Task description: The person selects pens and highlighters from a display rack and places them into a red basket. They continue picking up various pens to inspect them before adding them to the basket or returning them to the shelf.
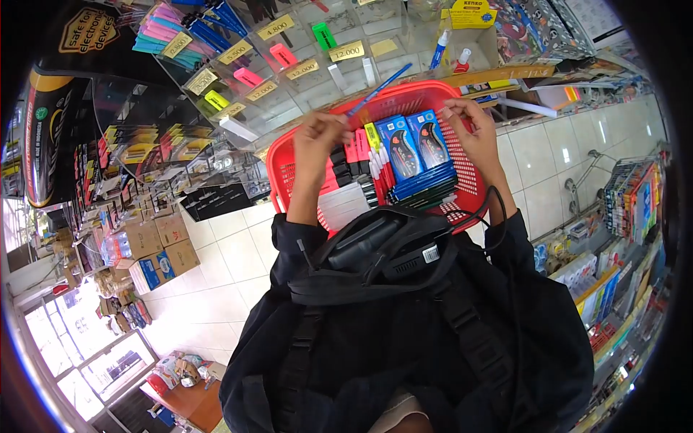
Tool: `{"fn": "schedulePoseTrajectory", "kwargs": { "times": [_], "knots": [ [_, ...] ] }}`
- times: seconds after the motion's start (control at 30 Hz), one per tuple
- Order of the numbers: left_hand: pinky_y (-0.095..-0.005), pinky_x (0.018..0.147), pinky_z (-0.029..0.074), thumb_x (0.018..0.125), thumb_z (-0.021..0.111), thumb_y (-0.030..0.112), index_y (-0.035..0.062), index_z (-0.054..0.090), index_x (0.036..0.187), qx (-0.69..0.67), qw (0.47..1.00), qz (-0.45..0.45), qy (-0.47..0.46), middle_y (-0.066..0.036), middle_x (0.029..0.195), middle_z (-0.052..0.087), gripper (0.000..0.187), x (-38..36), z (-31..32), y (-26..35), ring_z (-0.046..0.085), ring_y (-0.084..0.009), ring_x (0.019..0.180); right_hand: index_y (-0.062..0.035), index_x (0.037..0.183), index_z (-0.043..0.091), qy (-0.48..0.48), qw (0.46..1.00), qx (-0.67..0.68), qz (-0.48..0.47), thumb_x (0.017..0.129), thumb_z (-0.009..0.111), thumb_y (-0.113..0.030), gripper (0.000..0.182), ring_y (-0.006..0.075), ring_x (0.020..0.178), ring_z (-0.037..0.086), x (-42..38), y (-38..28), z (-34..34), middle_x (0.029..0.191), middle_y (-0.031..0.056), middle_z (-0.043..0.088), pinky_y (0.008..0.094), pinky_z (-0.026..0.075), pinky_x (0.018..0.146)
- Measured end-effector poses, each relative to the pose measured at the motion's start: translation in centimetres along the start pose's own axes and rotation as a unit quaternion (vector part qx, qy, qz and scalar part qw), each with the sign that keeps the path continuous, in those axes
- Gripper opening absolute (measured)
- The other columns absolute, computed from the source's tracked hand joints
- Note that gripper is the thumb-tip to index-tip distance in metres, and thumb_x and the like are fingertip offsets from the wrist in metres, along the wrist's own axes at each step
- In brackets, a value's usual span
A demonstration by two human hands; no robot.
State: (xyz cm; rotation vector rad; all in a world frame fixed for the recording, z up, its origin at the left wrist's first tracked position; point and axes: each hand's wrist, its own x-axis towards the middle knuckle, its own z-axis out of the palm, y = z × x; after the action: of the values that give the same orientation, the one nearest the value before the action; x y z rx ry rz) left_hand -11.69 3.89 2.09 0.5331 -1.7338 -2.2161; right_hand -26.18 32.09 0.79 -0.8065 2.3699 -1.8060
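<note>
Pinched in my left hand (321, 141) is a slim blue pencil (379, 90), tilted up to the right over the back rim of a red plastic basket (280, 155). My right hand (473, 131) hovers by the basket's right side, thumb and forefinger apart, with nothing visible between them. Inside the basket, two blue boxes (401, 148) lie beside a bundle of blue pencils (426, 184). White-and-red pens (380, 166), pink highlighters (357, 146), a yellow-green highlighter (372, 135) and white boxes (343, 206) fill the left part.
Behind the basket is a divided display tray with price tags (346, 52), highlighters (325, 36) and pens. A blue-and-white marker (439, 49) stands near a yellow box (473, 14). Shelves of goods (599, 289) line the right; cartons (166, 249) are stacked left. A black bag (375, 252) hangs at my chest.
</note>
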Motion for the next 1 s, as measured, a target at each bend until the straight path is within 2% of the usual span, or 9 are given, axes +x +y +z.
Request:
{"fn": "schedulePoseTrajectory", "kwargs": {
  "times": [0.2, 0.33, 0.43, 0.57, 0.67, 0.77, 0.87, 0.93, 1.0],
  "knots": [
    [-0.0318, 0.074, 0.061, 0.094, 0.063, -0.003, -0.0025, 0.058, 0.097, 0.048, 0.982, -0.097, -0.153, -0.014, 0.094, 0.071, 0.006, -1.0, 1.7, -5.6, 0.073, -0.0214, 0.082, 0.0002, 0.113, 0.069, -0.009, 0.999, 0.03, 0.018, 0.094, 0.069, -0.01, 0.022, 0.0129, 0.086, 0.067, 0.0, -0.1, 0.2, 0.094, 0.0077, 0.07, 0.027, 0.051, 0.081],
    [-0.0316, 0.063, 0.055, 0.094, 0.065, 0.0, -0.001, 0.056, 0.091, 0.114, 0.97, -0.102, -0.189, -0.013, 0.083, 0.069, 0.009, -1.4, 2.1, -7.2, 0.07, -0.018, 0.072, 0.0008, 0.112, 0.069, -0.014, 1.0, 0.023, 0.012, 0.094, 0.069, -0.01, 0.021, 0.0129, 0.086, 0.066, 0.0, -0.2, 0.1, 0.095, 0.0079, 0.07, 0.0266, 0.051, 0.081],
    [-0.0326, 0.068, 0.055, 0.094, 0.068, 0.007, 0.0004, 0.056, 0.089, 0.383, 0.891, -0.083, -0.228, -0.012, 0.081, 0.069, 0.014, -1.8, 2.1, -7.7, 0.069, -0.0166, 0.074, 0.0014, 0.111, 0.069, -0.015, 1.0, 0.019, 0.01, 0.094, 0.069, -0.01, 0.021, 0.0134, 0.086, 0.066, 0.0, 0.0, 0.1, 0.096, 0.0087, 0.069, 0.027, 0.051, 0.081],
    [-0.0395, 0.07, 0.053, 0.089, 0.071, 0.015, 0.0032, 0.062, 0.094, 0.425, 0.866, 0.003, -0.264, -0.015, 0.08, 0.067, 0.015, -3.2, 2.2, -8.9, 0.067, -0.0298, 0.074, 0.0018, 0.11, 0.07, -0.016, 1.0, 0.011, 0.006, 0.094, 0.069, -0.011, 0.021, 0.0143, 0.086, 0.066, 0.1, 0.3, 0.1, 0.097, 0.0094, 0.069, 0.0279, 0.051, 0.08],
    [-0.0399, 0.071, 0.053, 0.089, 0.07, 0.02, 0.0047, 0.068, 0.095, 0.513, 0.802, 0.013, -0.307, -0.013, 0.083, 0.07, 0.017, -3.5, 3.0, -6.3, 0.067, -0.03, 0.075, 0.0017, 0.109, 0.07, -0.019, 1.0, 0.012, 0.009, 0.094, 0.069, -0.011, 0.021, 0.0146, 0.086, 0.066, 0.1, 0.3, 0.0, 0.097, 0.0093, 0.069, 0.0282, 0.051, 0.08],
    [-0.0397, 0.072, 0.054, 0.088, 0.07, 0.025, 0.0068, 0.072, 0.095, 0.513, 0.811, -0.008, -0.281, -0.014, 0.087, 0.072, 0.019, -2.4, 3.3, -3.5, 0.068, -0.0291, 0.076, 0.0014, 0.109, 0.07, -0.015, 1.0, 0.008, 0.011, 0.093, 0.069, -0.011, 0.02, 0.0148, 0.086, 0.065, 0.0, 0.2, 0.0, 0.096, 0.0091, 0.069, 0.0282, 0.051, 0.08],
    [-0.0365, 0.071, 0.053, 0.091, 0.069, 0.026, 0.0073, 0.074, 0.096, 0.496, 0.841, 0.087, -0.196, -0.012, 0.085, 0.073, 0.02, -0.3, 2.9, 0.6, 0.068, -0.0245, 0.074, 0.0012, 0.109, 0.07, -0.013, 1.0, 0.008, 0.005, 0.093, 0.069, -0.01, 0.019, 0.0151, 0.087, 0.065, 0.0, 0.5, 0.1, 0.096, 0.0092, 0.069, 0.0281, 0.051, 0.08],
    [-0.0354, 0.066, 0.052, 0.091, 0.071, 0.025, 0.0082, 0.075, 0.099, 0.399, 0.899, 0.153, -0.095, -0.009, 0.081, 0.072, 0.019, 1.0, 2.5, 4.5, 0.069, -0.0231, 0.071, 0.0012, 0.109, 0.07, -0.014, 1.0, 0.009, 0.001, 0.093, 0.069, -0.01, 0.019, 0.0152, 0.087, 0.065, 0.1, 0.7, 0.2, 0.096, 0.0093, 0.069, 0.0279, 0.051, 0.081],
    [-0.0286, 0.065, 0.05, 0.093, 0.071, 0.023, 0.0068, 0.075, 0.104, 0.401, 0.884, 0.237, 0.041, -0.005, 0.08, 0.072, 0.021, 2.6, 0.9, 7.7, 0.066, -0.0149, 0.07, 0.0013, 0.109, 0.07, -0.016, 1.0, 0.009, 0.001, 0.093, 0.069, -0.01, 0.019, 0.0152, 0.087, 0.065, 0.1, 0.7, 0.1, 0.096, 0.0093, 0.069, 0.0278, 0.051, 0.081]
  ]
}}
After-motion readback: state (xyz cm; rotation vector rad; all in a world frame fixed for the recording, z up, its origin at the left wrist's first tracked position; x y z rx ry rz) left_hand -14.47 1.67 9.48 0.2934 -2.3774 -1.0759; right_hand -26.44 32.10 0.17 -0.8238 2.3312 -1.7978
